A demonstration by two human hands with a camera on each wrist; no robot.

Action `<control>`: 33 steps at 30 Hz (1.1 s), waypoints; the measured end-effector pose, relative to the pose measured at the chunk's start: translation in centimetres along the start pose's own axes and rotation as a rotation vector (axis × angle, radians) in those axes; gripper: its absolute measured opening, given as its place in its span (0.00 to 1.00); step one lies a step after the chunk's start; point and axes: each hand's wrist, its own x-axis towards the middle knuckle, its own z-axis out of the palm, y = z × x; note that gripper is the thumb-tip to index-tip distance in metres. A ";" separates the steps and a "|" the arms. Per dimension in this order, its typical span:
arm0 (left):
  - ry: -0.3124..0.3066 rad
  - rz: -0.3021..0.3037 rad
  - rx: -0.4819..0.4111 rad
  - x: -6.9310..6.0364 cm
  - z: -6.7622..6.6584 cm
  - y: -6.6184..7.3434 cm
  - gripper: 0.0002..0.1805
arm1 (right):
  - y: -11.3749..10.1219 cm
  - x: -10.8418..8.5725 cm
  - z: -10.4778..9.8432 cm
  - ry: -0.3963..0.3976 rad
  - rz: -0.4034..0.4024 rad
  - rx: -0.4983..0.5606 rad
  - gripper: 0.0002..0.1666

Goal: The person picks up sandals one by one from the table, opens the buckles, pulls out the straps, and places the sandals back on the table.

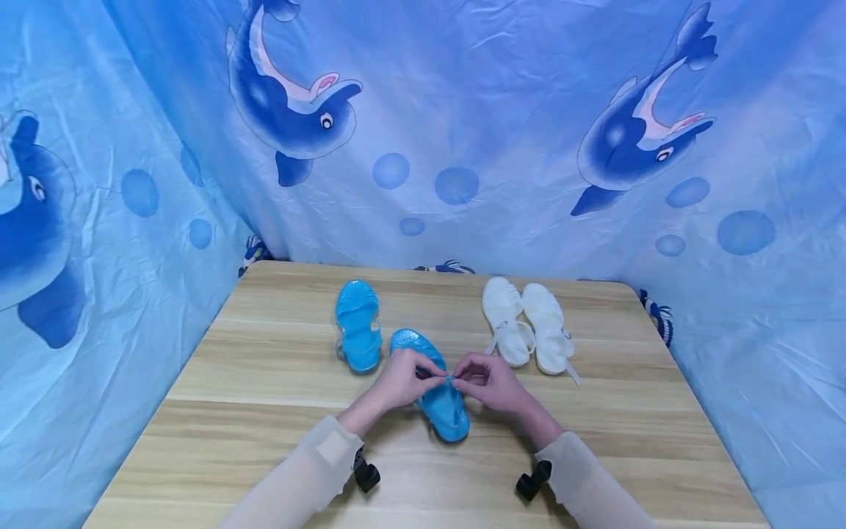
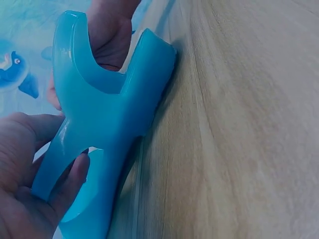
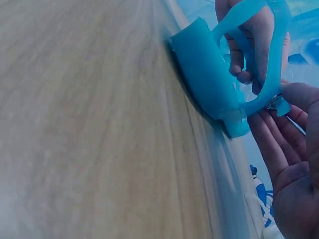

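Observation:
A blue jelly sandal stands sole down on the wooden table, its toe pointing away and to the left. My left hand is at its left side, and the left wrist view shows thumb and fingers about the side strap. From the right, my right hand pinches the ankle strap near a small metal buckle. Both hands' fingertips almost meet over the sandal in the head view. Exactly how the strap end sits in the buckle is hidden by the fingers.
Another blue sandal lies behind and to the left. Two white sandals, a left one and a right one, lie side by side at the back right, straps loose. A blue dolphin-print curtain encloses the table.

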 end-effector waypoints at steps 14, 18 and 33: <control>0.005 0.008 0.097 0.3 0.0 0.5 0.03 | 0.3 -0.2 0.2 0.023 -0.010 -0.007 0.06; 0.005 0.009 0.133 0.3 0.0 0.6 0.04 | 0.3 -0.2 0.2 0.031 -0.023 -0.015 0.05; 0.008 0.097 0.142 0.2 0.2 0.5 0.02 | -0.1 -0.3 0.3 0.023 -0.035 -0.045 0.04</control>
